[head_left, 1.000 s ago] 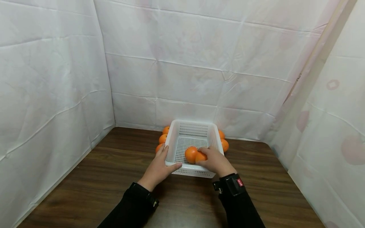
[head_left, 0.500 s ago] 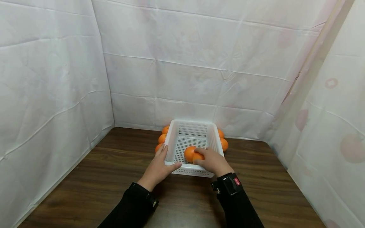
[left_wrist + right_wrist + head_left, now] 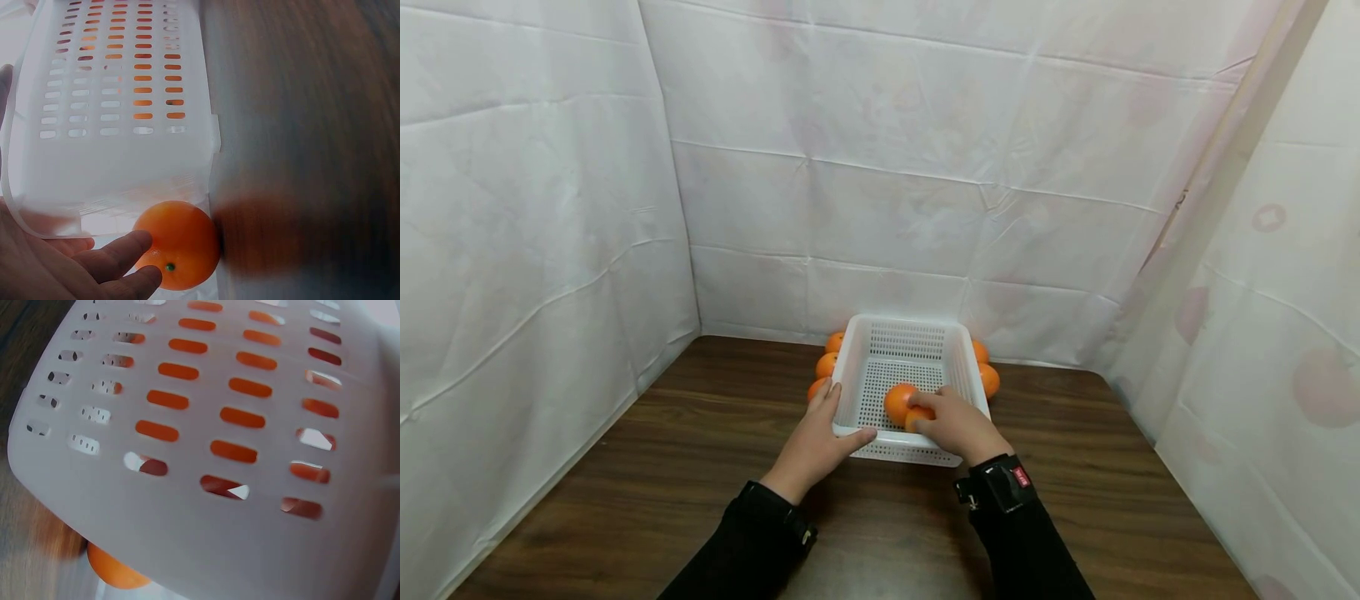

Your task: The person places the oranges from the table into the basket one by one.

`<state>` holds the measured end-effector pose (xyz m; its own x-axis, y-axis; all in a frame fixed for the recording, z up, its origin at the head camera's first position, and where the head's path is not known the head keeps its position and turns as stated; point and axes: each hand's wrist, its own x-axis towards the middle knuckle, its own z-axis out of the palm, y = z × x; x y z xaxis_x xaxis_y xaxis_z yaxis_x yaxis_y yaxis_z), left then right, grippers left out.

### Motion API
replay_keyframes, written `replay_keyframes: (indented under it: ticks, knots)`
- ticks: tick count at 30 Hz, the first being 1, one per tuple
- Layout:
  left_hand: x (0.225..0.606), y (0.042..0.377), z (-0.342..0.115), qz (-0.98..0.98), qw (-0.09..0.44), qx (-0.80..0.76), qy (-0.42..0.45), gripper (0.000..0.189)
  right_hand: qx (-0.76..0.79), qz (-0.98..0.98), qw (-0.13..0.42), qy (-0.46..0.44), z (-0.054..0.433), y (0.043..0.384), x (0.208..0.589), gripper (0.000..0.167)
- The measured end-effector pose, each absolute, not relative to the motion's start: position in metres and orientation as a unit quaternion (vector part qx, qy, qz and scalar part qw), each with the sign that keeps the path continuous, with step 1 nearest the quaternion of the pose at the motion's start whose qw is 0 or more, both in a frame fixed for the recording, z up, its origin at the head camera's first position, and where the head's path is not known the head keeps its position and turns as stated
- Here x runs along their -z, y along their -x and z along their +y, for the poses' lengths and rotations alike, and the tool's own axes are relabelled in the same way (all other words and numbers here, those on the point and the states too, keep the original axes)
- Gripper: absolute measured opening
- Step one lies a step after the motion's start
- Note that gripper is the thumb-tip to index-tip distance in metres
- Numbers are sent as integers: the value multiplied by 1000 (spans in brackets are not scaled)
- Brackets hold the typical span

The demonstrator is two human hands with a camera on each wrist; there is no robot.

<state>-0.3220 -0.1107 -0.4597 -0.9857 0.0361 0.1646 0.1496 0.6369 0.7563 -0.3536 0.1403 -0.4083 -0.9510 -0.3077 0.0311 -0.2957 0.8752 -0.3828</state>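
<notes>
A white perforated plastic basket [image 3: 910, 438] stands against the back of the table. My right hand [image 3: 962, 425] reaches over its front right corner and grips an orange [image 3: 916, 417] low inside. Another orange [image 3: 898, 403] lies just to the left of it on the basket floor. At the front left corner, my left hand [image 3: 812, 442] rests with its thumb along the front rim and its other fingers extended by the side wall. In the left wrist view, two fingertips touch an orange [image 3: 184, 247] outside the basket. The right wrist view shows orange colour through the basket's slots [image 3: 169, 400]; the right hand is mostly hidden there.
Several oranges line the outside of the basket: a row on the left [image 3: 827, 364] and two on the right [image 3: 989, 380]. White printed sheets [image 3: 887, 208] hang behind and at both sides of the dark wooden table [image 3: 662, 483].
My right hand has moved slightly left and lower with the orange, close beside the other one. My left hand and the basket have stayed in place.
</notes>
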Motion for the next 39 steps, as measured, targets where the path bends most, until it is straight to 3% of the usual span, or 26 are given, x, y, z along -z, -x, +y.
replay_keyframes:
  ticks: [23,33,39]
  knots:
    - [463,322,-112,-895,62,438,52,120,187,968,26,163,140,353,408,39]
    - [459,321,-111,-900,64,429,51,121,191,970,21,151,141,354,408,46]
    - [459,320,-111,-900,65,428,52,117,186,970,12,154,141,355,408,36]
